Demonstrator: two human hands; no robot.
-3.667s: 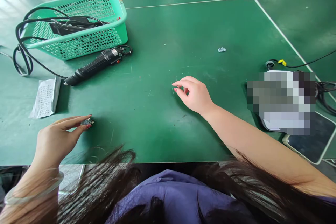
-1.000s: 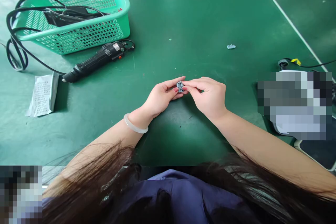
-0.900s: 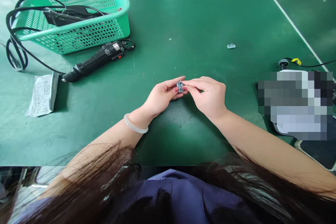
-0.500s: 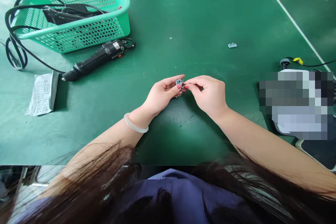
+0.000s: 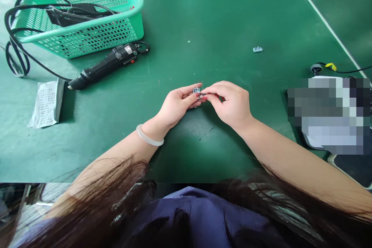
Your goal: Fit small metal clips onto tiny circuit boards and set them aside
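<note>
Left hand (image 5: 176, 107) clamps small grey part (image 5: 196, 90), jutting past thumb tip at 12. Right hand (image 5: 229, 102) at part's 4 o'clock; can't tell closure or hold.

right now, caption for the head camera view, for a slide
Two bare hands, left and right, work a small grey part above a green tabletop.

I count two hands, the left hand (image 5: 176, 105) and right hand (image 5: 230, 102), one basket (image 5: 95, 31), one power tool (image 5: 103, 66), one bracelet (image 5: 149, 138), one paper (image 5: 46, 104), one yellow tag (image 5: 330, 67) and at least two grey parts (image 5: 257, 49); I cannot tell how many cables.
</note>
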